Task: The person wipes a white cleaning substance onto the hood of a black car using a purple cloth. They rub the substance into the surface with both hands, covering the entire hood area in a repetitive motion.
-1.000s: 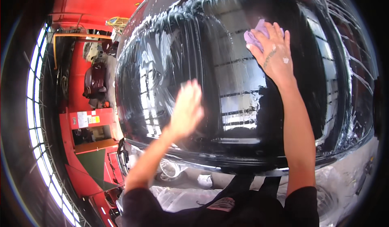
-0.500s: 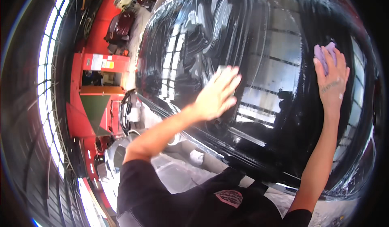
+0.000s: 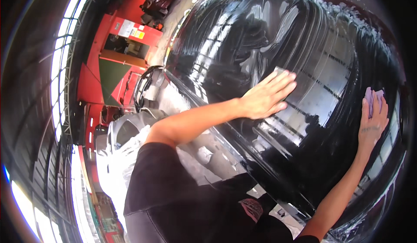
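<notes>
A large glossy black car panel [image 3: 243, 39] lies curved before me, wet and streaked with whitish foam. Flat on it, near its middle, rests my left hand [image 3: 270, 94], fingers together. A small pale pad [image 3: 278, 70] peeks out past those fingertips; most of it is hidden beneath the hand. Farther right, my right hand [image 3: 372, 123] presses a crumpled purple cloth [image 3: 370, 99] against the same panel. That cloth is bunched under its fingers and shows at the fingertips.
Thick foam [image 3: 334, 7] lines the panel's far edge. Beyond the left side stand a red wall [image 3: 93, 69], a dark red car part [image 3: 161, 0] and a grey car body part [image 3: 130, 130]. Plastic sheeting [image 3: 117, 165] lies near my left arm.
The view has turned, so the panel sits farther right and tilted. My left hand stays flat with the pale pad. Against the panel, my right hand and purple cloth are nearer me.
</notes>
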`<state>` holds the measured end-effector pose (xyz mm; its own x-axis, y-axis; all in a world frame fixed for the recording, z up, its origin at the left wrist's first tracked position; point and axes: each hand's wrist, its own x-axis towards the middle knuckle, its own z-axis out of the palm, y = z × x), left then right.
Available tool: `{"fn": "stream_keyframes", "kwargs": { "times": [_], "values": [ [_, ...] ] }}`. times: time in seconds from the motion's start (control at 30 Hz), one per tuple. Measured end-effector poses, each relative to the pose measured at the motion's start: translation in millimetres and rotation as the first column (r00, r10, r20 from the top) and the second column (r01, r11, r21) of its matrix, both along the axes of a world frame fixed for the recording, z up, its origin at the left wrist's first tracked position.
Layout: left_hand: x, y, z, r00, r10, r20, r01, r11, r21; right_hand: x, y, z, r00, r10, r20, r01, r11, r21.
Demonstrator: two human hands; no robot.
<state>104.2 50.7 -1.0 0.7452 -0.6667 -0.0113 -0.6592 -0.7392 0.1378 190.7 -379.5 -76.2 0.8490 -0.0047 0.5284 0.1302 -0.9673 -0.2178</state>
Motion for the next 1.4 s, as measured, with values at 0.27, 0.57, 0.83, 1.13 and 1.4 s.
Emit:
{"fn": "stream_keyframes", "kwargs": {
  "times": [0.27,0.57,0.83,1.13,1.4],
  "values": [
    [292.8,-14.5,-5.2,0.914,0.232,0.332,-0.220,0.973,-0.073,-10.3,47.1,25.5,0.988,0.114,-0.106,-0.096,0.983,0.159],
    [-4.5,-17.5,10.7,0.999,-0.018,-0.045,0.024,0.989,0.143,-18.4,24.3,25.7,0.994,-0.047,-0.099,0.059,0.990,0.125],
    [292.9,-60.3,-26.4,0.905,0.301,0.302,-0.289,0.954,-0.085,-9.9,35.0,25.4,0.995,0.067,-0.076,-0.054,0.985,0.162],
    [10.8,-29.7,5.8,0.996,-0.080,-0.048,0.086,0.986,0.145,-16.4,22.9,27.1,0.993,-0.025,-0.118,0.042,0.989,0.141],
    [249.3,-122.6,-22.4,0.915,0.291,0.279,-0.282,0.957,-0.073,-7.4,33.7,29.5,0.992,0.105,-0.072,-0.088,0.975,0.206]
  ]
}}
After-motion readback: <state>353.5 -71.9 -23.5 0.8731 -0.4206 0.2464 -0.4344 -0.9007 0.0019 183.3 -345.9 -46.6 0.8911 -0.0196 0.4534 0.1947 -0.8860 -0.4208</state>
